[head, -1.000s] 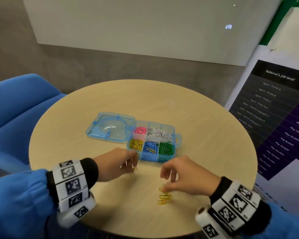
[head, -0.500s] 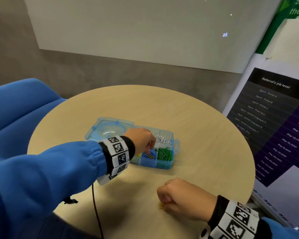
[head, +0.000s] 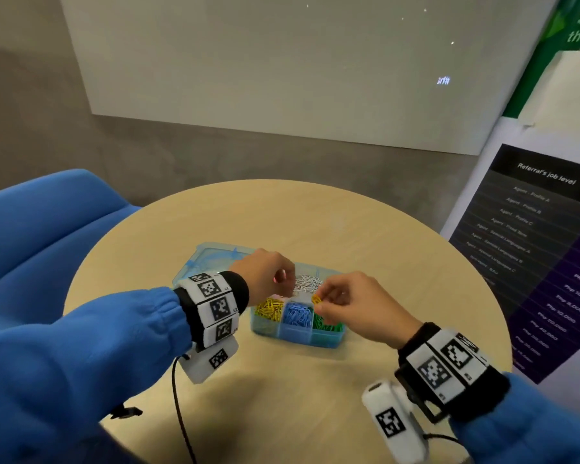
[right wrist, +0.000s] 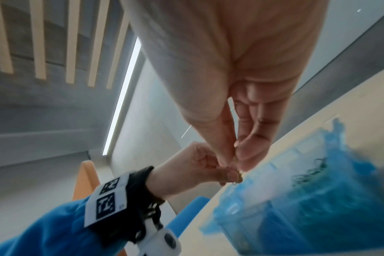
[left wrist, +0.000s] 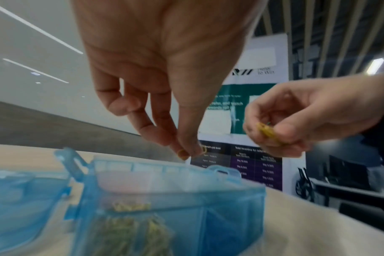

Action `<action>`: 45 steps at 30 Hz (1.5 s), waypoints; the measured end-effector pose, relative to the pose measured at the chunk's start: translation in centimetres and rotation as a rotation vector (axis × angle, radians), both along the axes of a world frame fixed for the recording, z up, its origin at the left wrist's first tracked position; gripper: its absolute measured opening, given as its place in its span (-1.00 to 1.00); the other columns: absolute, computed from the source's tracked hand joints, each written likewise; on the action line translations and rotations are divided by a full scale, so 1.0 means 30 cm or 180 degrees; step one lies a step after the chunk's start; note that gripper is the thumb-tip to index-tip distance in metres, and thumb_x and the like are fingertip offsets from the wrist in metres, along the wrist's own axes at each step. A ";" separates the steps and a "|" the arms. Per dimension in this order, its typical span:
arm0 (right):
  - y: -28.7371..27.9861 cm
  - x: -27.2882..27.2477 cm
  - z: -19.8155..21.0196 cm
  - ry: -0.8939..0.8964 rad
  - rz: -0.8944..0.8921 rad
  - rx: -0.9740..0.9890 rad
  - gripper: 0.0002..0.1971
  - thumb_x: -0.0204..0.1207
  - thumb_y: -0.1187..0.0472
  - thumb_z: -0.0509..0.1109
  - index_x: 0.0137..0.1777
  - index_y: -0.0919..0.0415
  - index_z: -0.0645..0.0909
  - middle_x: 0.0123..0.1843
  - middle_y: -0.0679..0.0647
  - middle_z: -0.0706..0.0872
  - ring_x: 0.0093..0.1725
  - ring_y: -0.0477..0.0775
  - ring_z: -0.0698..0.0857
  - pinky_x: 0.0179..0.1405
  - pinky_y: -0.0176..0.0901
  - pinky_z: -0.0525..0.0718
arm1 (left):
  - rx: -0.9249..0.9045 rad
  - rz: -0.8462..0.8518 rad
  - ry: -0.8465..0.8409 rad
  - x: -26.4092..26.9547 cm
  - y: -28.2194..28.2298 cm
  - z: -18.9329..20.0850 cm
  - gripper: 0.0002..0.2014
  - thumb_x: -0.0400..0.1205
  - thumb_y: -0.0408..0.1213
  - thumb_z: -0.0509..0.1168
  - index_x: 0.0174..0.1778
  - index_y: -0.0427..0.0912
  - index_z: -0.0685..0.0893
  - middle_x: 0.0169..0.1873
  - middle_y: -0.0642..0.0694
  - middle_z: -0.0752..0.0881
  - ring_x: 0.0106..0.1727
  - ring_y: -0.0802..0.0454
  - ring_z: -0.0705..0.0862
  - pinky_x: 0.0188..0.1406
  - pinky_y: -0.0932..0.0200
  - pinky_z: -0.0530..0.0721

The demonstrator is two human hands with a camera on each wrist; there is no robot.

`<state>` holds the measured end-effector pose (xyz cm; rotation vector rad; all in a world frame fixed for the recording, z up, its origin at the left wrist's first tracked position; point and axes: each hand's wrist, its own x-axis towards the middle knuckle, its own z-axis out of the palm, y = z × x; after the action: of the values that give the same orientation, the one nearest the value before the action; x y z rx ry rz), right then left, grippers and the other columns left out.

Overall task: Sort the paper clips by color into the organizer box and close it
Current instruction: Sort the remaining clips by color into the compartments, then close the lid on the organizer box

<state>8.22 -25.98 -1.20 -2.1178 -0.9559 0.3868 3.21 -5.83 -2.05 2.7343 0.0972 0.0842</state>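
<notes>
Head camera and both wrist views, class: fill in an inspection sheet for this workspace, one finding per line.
Surface: round wooden table.
Job's things: organizer box open, lid flat; clips sorted by colour.
Clutter: nothing seen.
Grippers: left hand pinches one yellow clip; right hand pinches a yellow clip bunch, both above the box.
Cables: black cable from the left wrist.
Surroundings: blue chair, poster.

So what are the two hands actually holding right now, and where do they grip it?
The right hand pinches a small bunch of yellow paper clips at one end. The left hand pinches one yellow clip at its fingertips, above the open organizer box.
</notes>
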 end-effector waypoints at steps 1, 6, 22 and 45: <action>0.030 0.008 0.009 0.0095 -0.0075 0.0145 -0.95 0.49 0.33 0.51 -0.07 0.24 0.72 -0.28 0.06 0.76 -0.31 -0.06 0.79 -0.21 -0.28 0.74 | -0.0088 0.0070 -0.0013 -0.007 0.021 0.008 -0.83 0.54 -0.26 0.47 -0.30 0.11 0.70 -0.25 0.10 0.73 -0.19 0.09 0.69 -0.09 0.10 0.73; 0.164 0.022 0.010 0.0184 -0.0086 0.0438 -0.84 0.42 0.32 0.56 -0.03 0.13 0.75 -0.12 0.05 0.81 -0.03 0.02 0.80 0.12 -0.09 0.76 | -0.0433 0.0297 0.0000 -0.041 0.113 0.021 -0.92 0.59 -0.23 0.43 -0.16 -0.07 0.84 -0.18 0.00 0.83 -0.10 0.08 0.76 0.04 0.12 0.72; 0.013 0.009 -0.032 -0.0029 0.0124 0.0051 -0.91 0.53 0.17 0.48 -0.01 0.06 0.79 -0.06 -0.12 0.84 -0.03 -0.30 0.77 0.06 -0.39 0.68 | 0.1000 0.0464 0.0851 -0.070 0.293 -0.136 -0.83 0.54 -0.01 0.44 0.02 0.11 0.72 0.21 0.06 0.53 0.14 0.02 0.61 -0.02 0.13 0.59; 0.027 0.114 -0.045 0.1349 -0.0805 0.0923 -0.62 0.62 0.11 0.39 0.36 0.22 0.47 0.12 0.22 0.72 0.07 0.14 0.78 -0.07 -0.16 0.78 | -0.3382 0.0930 -0.1460 -0.063 0.070 0.154 -0.89 0.78 -0.28 0.10 0.02 -0.25 0.43 0.04 -0.13 0.78 -0.22 -0.04 0.70 -0.33 0.10 0.80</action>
<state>11.65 -25.18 -2.55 -1.7669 -0.4612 0.5081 1.33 -3.75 2.57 1.5793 0.3060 0.5581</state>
